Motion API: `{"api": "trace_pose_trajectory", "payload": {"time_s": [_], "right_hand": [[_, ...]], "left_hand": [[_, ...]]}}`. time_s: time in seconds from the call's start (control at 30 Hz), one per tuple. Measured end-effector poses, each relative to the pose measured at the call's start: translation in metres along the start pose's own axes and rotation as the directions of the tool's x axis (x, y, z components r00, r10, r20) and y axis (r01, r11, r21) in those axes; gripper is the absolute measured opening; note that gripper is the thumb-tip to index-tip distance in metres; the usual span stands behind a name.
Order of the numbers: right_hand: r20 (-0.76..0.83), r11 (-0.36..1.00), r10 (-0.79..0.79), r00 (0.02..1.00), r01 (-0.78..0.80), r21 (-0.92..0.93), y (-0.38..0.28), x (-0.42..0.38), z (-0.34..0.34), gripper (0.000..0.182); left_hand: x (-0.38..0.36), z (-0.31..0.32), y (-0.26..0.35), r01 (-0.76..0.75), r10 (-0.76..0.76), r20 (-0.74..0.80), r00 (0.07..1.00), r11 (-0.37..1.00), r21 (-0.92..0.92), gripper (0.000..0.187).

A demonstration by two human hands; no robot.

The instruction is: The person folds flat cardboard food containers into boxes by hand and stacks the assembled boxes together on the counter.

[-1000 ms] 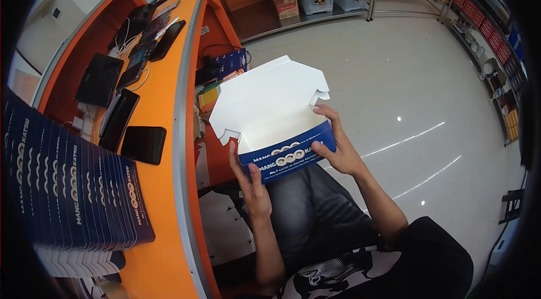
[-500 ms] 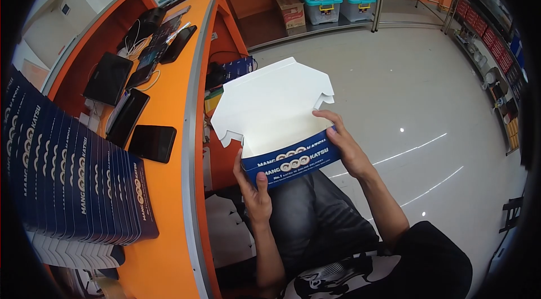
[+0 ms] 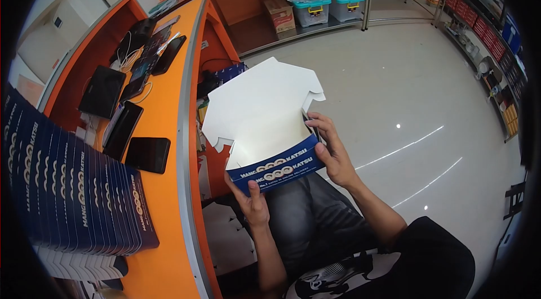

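A blue cardboard food box point(image 3: 279, 170) with a white inside sits above my lap, its lid flap standing up and tilted away from me. Its front panel carries "MANG KATSU" lettering. My left hand point(image 3: 252, 204) grips the lower left corner, thumb on the front and the other fingers partly hidden behind the side. My right hand point(image 3: 333, 155) holds the right end, with the thumb at the front corner and fingers bent over the side wall. The box's bottom is out of sight.
To my left, an orange counter point(image 3: 163, 214) bears a tall stack of blue boxes point(image 3: 73, 181), a black tablet point(image 3: 147, 155) and other devices. White flat cardboard pieces point(image 3: 228, 237) lie beside my leg. Storage bins point(image 3: 311, 13) stand on a far shelf; another shelf point(image 3: 484, 68) runs along the right.
The box has shifted slightly left and down in view with both hands. My right fingers have moved from the top edge to the box's right side. The view has turned a little.
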State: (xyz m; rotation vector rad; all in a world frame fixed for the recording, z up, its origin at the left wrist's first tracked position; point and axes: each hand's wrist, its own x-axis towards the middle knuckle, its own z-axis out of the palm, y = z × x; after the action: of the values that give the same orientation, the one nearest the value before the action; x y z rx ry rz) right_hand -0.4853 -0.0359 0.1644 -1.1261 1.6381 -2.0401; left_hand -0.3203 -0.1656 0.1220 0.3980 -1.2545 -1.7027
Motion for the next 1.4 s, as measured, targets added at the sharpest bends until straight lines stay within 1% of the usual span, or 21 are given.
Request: {"api": "trace_pose_trajectory", "payload": {"time_s": [0.23,0.33,0.43,0.5,0.57,0.63,0.67,0.77,0.9,0.97,1.07,1.1,1.13,1.17,1.2,1.23,1.27,1.3,1.33,1.37,1.4], "right_hand": [[-0.021,0.999,0.007,1.0,-0.006,0.043,0.0,0.001,0.002,0.05],[-0.008,0.999,0.02,1.0,-0.02,-0.026,0.004,0.001,0.0,0.055],[-0.042,0.992,0.092,0.995,-0.088,0.09,0.005,-0.001,0.003,0.068],[-0.045,0.958,0.08,0.996,-0.064,0.28,-0.002,-0.002,0.007,0.084],[-0.048,0.961,0.067,0.997,-0.051,0.27,-0.004,-0.002,0.006,0.09],[0.094,0.995,-0.077,0.993,0.082,-0.053,-0.002,-0.002,0.001,0.089],[0.071,0.988,-0.128,0.989,0.133,-0.078,-0.009,-0.002,0.005,0.087],[0.088,0.984,-0.131,0.987,0.141,-0.111,-0.019,-0.005,0.007,0.088],[0.101,0.981,-0.124,0.987,0.137,-0.136,-0.031,-0.008,0.004,0.086],[0.092,0.979,-0.03,0.995,0.048,-0.199,-0.035,-0.006,-0.003,0.084],[0.071,0.994,-0.019,0.997,0.026,-0.106,-0.04,-0.01,-0.014,0.082],[0.064,0.995,-0.026,0.998,0.032,-0.093,-0.044,-0.009,-0.02,0.082],[0.063,0.998,-0.01,0.998,0.014,-0.068,-0.056,-0.005,-0.023,0.082],[0.045,0.998,0.019,0.999,-0.017,-0.053,-0.066,-0.005,-0.026,0.082],[-0.001,0.996,0.002,1.0,-0.003,-0.085,-0.066,-0.004,-0.029,0.082],[-0.063,0.992,-0.011,0.998,0.004,-0.122,-0.067,-0.004,-0.031,0.083],[-0.033,0.992,-0.032,0.999,0.028,-0.125,-0.073,-0.002,-0.032,0.083],[-0.078,0.976,-0.121,0.99,0.104,-0.191,-0.08,-0.002,-0.031,0.078],[-0.125,0.951,-0.214,0.969,0.177,-0.255,-0.087,0.0,-0.03,0.074],[-0.109,0.948,-0.226,0.968,0.193,-0.254,-0.104,0.004,-0.034,0.074],[-0.056,0.785,-0.368,0.928,0.278,-0.553,-0.118,0.008,-0.033,0.076]], "left_hand": [[-0.002,-0.01,-0.008,-0.007,0.007,0.095,0.995,1.0,-0.001,0.071],[-0.002,-0.007,-0.01,-0.007,0.007,0.077,0.997,1.0,0.0,0.073],[-0.001,-0.003,-0.007,-0.01,0.01,0.018,1.0,1.0,-0.007,0.075],[-0.002,-0.002,-0.005,-0.003,0.003,-0.001,1.0,0.997,-0.078,0.074],[-0.001,-0.004,-0.004,0.001,-0.004,-0.015,1.0,0.989,-0.151,0.073],[0.0,-0.01,-0.006,0.019,-0.01,0.044,0.999,0.978,-0.208,0.066],[0.001,-0.012,-0.009,0.012,-0.008,0.022,1.0,0.978,-0.207,0.064],[-0.005,-0.014,-0.009,-0.001,0.002,0.003,1.0,0.952,-0.307,0.064],[-0.006,-0.01,-0.004,-0.008,0.009,0.003,1.0,0.976,-0.219,0.067],[-0.007,-0.007,-0.009,-0.042,0.035,-0.038,0.999,0.979,-0.2,0.063],[-0.015,-0.023,-0.041,0.036,-0.056,-0.065,0.996,0.96,-0.278,0.066],[-0.019,-0.023,-0.041,0.138,-0.142,-0.091,0.986,0.989,-0.052,0.07],[-0.003,-0.008,-0.032,-0.041,0.004,0.149,0.989,0.969,0.245,0.088],[0.003,0.026,0.015,-0.213,0.183,0.142,0.973,0.948,0.236,0.086],[0.006,0.039,0.023,-0.123,0.111,0.167,0.98,0.99,0.062,0.086],[0.015,0.043,0.024,-0.285,0.246,0.205,0.947,0.941,0.185,0.085],[0.022,0.051,0.025,-0.31,0.267,0.225,0.937,0.933,0.182,0.085],[0.028,0.062,0.049,-0.449,0.379,0.256,0.889,0.828,0.335,0.086],[0.035,0.074,0.063,-0.489,0.415,0.275,0.867,0.813,0.315,0.088],[0.039,0.09,0.079,-0.52,0.443,0.29,0.848,0.8,0.298,0.089],[0.044,0.101,0.099,-0.587,0.497,0.321,0.806,0.739,0.33,0.089]]}}
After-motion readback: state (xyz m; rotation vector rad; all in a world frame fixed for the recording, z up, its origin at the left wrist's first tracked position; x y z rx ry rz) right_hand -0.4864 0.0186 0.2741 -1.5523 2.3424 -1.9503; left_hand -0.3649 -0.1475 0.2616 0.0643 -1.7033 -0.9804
